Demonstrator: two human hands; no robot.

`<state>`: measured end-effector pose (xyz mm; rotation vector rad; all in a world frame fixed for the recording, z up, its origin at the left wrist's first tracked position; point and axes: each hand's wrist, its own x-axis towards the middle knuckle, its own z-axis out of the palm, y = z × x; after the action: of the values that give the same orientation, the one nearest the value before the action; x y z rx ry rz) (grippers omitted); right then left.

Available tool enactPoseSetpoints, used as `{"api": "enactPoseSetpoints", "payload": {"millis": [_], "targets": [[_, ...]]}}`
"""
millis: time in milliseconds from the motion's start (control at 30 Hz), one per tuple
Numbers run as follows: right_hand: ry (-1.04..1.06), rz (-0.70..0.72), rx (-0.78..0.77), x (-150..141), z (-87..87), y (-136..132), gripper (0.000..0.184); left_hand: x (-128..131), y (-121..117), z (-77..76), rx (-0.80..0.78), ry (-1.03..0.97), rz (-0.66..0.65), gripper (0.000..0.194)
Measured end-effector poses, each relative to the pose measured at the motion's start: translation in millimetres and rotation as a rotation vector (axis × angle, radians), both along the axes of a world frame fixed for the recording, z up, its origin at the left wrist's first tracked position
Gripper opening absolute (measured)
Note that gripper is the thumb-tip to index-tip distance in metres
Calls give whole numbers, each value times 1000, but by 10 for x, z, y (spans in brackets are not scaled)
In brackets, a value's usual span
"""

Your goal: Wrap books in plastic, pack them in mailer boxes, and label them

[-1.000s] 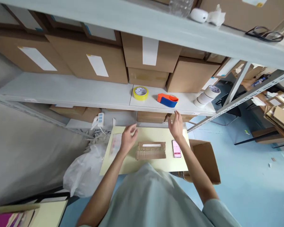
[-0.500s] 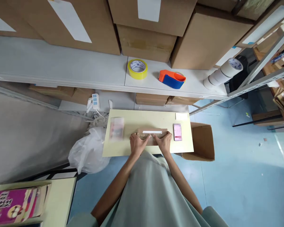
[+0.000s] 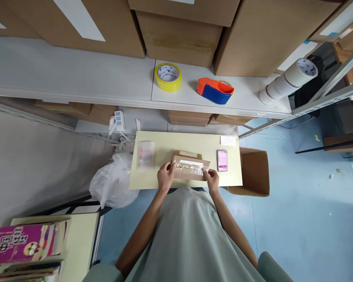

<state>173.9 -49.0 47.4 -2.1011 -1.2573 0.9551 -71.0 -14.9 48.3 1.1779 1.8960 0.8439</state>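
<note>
- The taped package lies between the hands at the middle of the surface's near edge, slightly slanted; whether it is lifted clear is hard to tell.
- The left hand has its fingers gripping the package's left end; the fingers of the right hand pinch the right end.
- Matching pressure at both ends should prevent twisting; the glossy tape may feel slick, so a firm thumb probably helps.
- Gripping only the ends would leave the white label uncreased.
- Working slightly farther from the near edge would make a drop less likely.
- The phone, toward the surface's right edge, sits near the right hand; a wide elbow or wrist swing could nudge it.
</note>
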Motion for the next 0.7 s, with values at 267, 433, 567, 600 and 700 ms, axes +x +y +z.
{"api": "enactPoseSetpoints", "payload": {"millis": [267,433,567,600,700], "targets": [[155,17,155,290,387,222,50,-168,107,126,184,10,-132,38],[193,109,83,371,83,183,45,-211,11,-195,37,-69,-143,29],[287,126,-41,394,-366,55,38,-239,-157,-507,-207,-52,-126,28],[293,137,-95,412,-451,37,35,-248,-184,-560,-245,-49,-126,27],[277,150,-176,501,-594,66,33,-280,-164,-647,-268,-45,-111,27]]}}
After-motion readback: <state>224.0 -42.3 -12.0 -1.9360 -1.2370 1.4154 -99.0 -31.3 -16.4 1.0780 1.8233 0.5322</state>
